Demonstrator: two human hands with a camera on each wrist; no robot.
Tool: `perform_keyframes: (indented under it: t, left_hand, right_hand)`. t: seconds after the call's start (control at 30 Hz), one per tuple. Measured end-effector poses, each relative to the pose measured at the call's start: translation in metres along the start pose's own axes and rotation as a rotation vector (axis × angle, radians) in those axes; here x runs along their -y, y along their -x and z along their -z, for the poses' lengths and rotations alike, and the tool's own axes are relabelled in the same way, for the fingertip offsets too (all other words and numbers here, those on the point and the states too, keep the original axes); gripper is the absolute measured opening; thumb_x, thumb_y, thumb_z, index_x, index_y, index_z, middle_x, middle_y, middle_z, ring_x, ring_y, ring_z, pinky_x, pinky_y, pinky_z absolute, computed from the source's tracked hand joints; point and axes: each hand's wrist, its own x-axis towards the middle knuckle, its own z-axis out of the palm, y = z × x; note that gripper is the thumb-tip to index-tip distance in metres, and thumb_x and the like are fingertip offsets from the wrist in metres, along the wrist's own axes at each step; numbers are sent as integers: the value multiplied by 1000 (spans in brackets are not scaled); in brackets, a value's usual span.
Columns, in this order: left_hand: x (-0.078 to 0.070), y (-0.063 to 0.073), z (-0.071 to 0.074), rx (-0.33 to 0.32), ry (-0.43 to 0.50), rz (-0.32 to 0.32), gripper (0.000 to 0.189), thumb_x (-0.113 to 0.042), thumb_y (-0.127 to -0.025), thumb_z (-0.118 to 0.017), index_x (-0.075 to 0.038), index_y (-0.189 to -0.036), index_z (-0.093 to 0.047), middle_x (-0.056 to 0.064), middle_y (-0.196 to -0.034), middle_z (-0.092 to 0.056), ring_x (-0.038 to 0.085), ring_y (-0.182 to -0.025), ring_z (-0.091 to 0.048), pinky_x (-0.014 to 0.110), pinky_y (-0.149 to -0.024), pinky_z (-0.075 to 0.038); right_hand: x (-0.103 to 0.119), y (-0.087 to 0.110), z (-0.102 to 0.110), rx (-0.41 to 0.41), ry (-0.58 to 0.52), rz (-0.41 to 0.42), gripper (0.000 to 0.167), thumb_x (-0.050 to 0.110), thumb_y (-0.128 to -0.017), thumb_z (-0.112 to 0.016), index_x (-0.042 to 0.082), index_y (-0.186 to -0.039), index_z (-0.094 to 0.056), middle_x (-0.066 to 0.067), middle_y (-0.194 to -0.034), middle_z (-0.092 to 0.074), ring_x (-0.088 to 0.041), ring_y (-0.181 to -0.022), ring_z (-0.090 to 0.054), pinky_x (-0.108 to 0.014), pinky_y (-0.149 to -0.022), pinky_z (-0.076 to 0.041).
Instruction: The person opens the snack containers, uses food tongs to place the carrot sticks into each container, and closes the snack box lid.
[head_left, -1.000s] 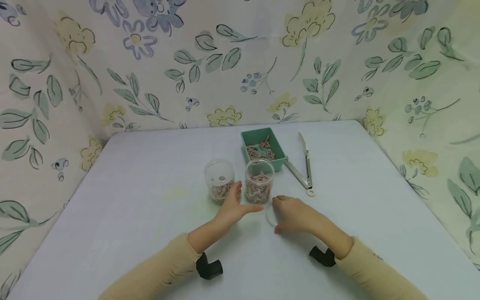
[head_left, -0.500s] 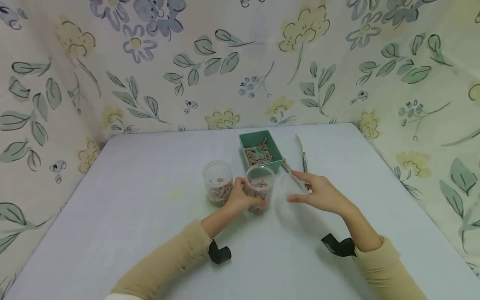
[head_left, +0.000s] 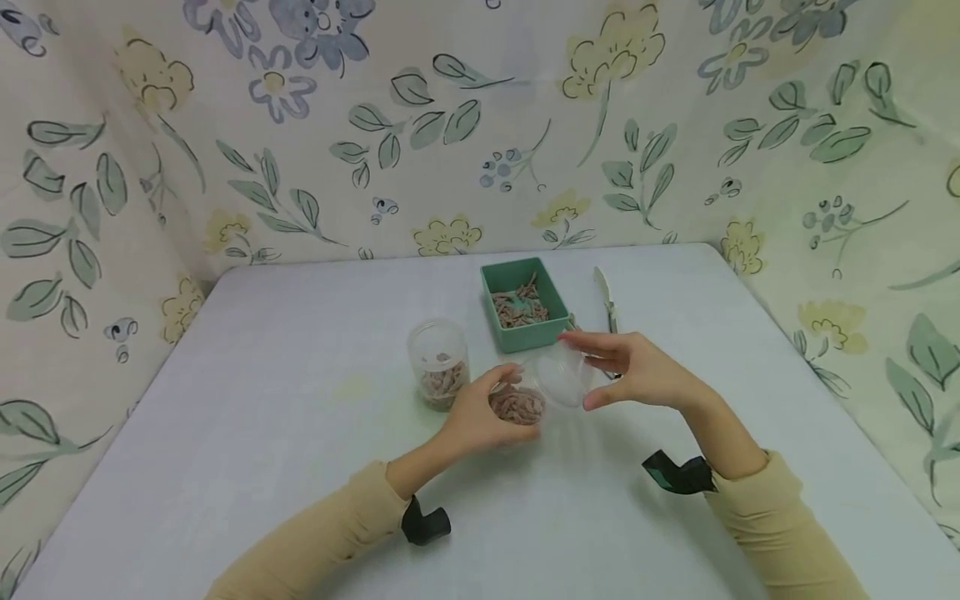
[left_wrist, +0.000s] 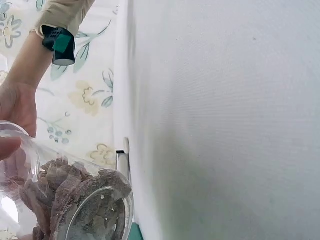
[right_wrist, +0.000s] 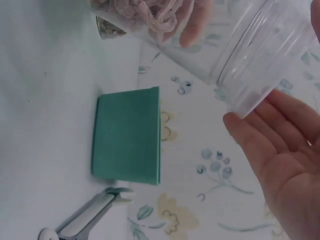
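Observation:
My left hand (head_left: 476, 417) grips a clear plastic jar (left_wrist: 122, 192) round its side. Brownish-grey twisted strips (head_left: 517, 406) fill its lower part, and its mouth tips toward the right. My right hand (head_left: 630, 371) holds a clear lid (head_left: 561, 375) by the rim between thumb and fingers. The right wrist view has the lid (right_wrist: 272, 57) over the jar's mouth, with right fingertips (right_wrist: 240, 125) at its edge. Left of the held jar stands a second clear jar (head_left: 437, 342), upright, partly filled with similar strips.
Behind the jars is a green rectangular tub (head_left: 536, 337) with more strips on its bottom. Metal tongs (head_left: 603, 287) lie to its right, partly hidden by my right hand. White cloth covers the table (head_left: 315, 350), and a floral curtain (head_left: 300, 150) hangs behind it.
My right hand has raised the lid from the table and brought it to the jar's mouth. My left hand has taken hold of the right-hand jar and tipped it toward the lid.

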Motion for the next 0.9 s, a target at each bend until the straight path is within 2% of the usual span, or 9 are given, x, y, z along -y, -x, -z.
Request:
perform_keyframes:
  t: [0.1, 0.17, 0.3, 0.6, 0.73, 0.8, 0.9]
  left_hand:
    - [-5, 3, 2, -8, -33, -23, 80, -22, -68, -87, -6, -138, -52, 10, -129, -61, 27, -117, -57, 45, -97, -47]
    - [-7, 5, 3, -8, -43, -33, 79, -22, -67, -87, -7, -137, -53, 9, -129, -61, 25, -116, -57, 44, -95, -47]
    - [-10, 7, 5, 3, -32, -44, 77, -21, -67, -87, -7, -136, -55, 9, -129, -62, 23, -115, -58, 42, -94, -48]
    - [-16, 9, 10, 74, 6, -61, 77, -19, -68, -88, -4, -135, -55, 10, -129, -62, 24, -114, -59, 36, -92, -50]
    - [-15, 8, 14, 157, 60, -66, 75, -15, -70, -87, -2, -135, -54, 11, -129, -61, 23, -115, -59, 34, -93, -50]
    - [-14, 7, 17, 232, 123, -43, 73, -12, -71, -85, -2, -136, -53, 10, -131, -60, 22, -118, -57, 34, -96, -48]
    - [-14, 4, 22, 352, 207, 10, 70, -10, -74, -83, -3, -136, -53, 7, -131, -61, 17, -119, -56, 32, -99, -46]
  right_hand:
    - [1, -1, -1, 43, -5, 77, 79, 3, -73, -84, -15, -138, -42, -31, -143, -41, -3, -132, -42, -23, -104, -38]
    - [3, -3, -1, 64, -9, 118, 79, 2, -72, -84, -16, -137, -42, -32, -142, -41, 4, -129, -41, -19, -103, -37]
    - [6, -5, 0, 98, 2, 178, 81, 3, -71, -85, -15, -138, -42, -33, -141, -42, 3, -131, -40, -18, -105, -35]
    - [13, -7, 0, 148, 66, 201, 84, 4, -68, -87, -7, -140, -45, -21, -143, -47, -5, -133, -40, -22, -106, -36]
    - [13, -8, 1, 185, 78, 270, 85, 3, -66, -88, -6, -140, -47, -10, -144, -49, -8, -133, -42, -24, -104, -39]
    - [13, -8, 1, 211, 83, 314, 86, 4, -65, -89, -2, -140, -48, -2, -145, -49, -9, -132, -44, -25, -103, -40]
    - [14, -7, 2, 256, 94, 382, 87, 7, -64, -90, 4, -142, -49, 3, -145, -49, -12, -132, -45, -28, -103, -42]
